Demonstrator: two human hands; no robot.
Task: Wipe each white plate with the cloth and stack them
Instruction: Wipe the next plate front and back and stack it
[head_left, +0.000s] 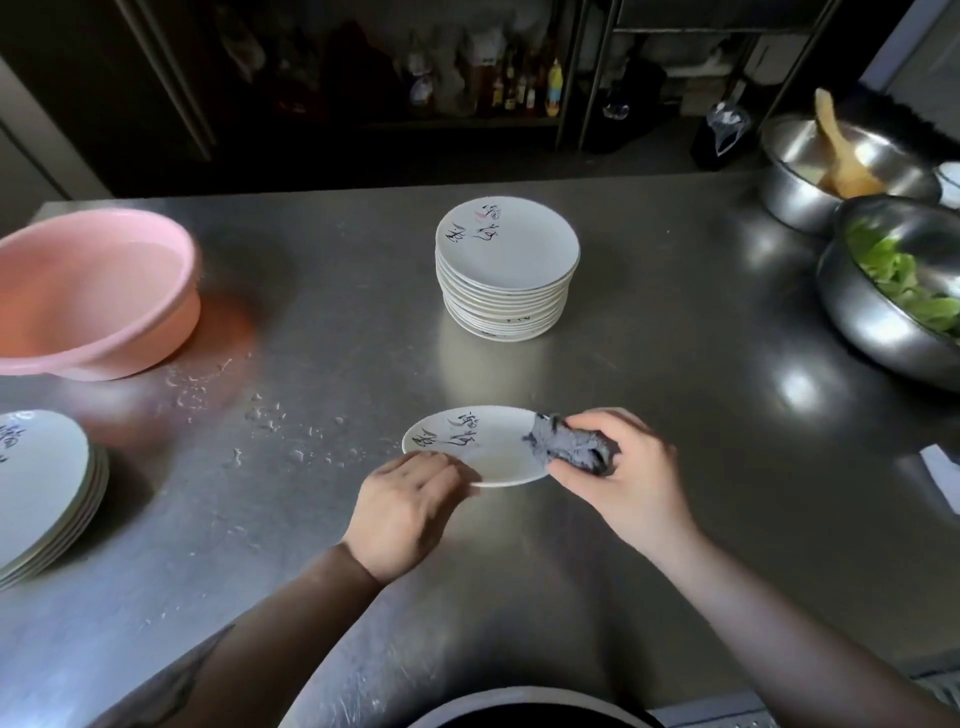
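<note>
A white plate (480, 457) with black brush writing is held just above the steel table (649, 338), a little in front of me. My left hand (405, 512) grips its near left rim. My right hand (623, 478) holds a bunched grey cloth (569, 449) against the plate's right side. A tall stack of the same white plates (506, 270) stands at the middle of the table. A shorter stack of several plates (47, 488) sits at the left edge.
A pink plastic basin (93, 291) stands at the far left. At the right are a steel bowl with green leaves (893, 291) and behind it a steel bowl with a wooden spoon (841, 166). Water drops (265, 421) lie left of the held plate.
</note>
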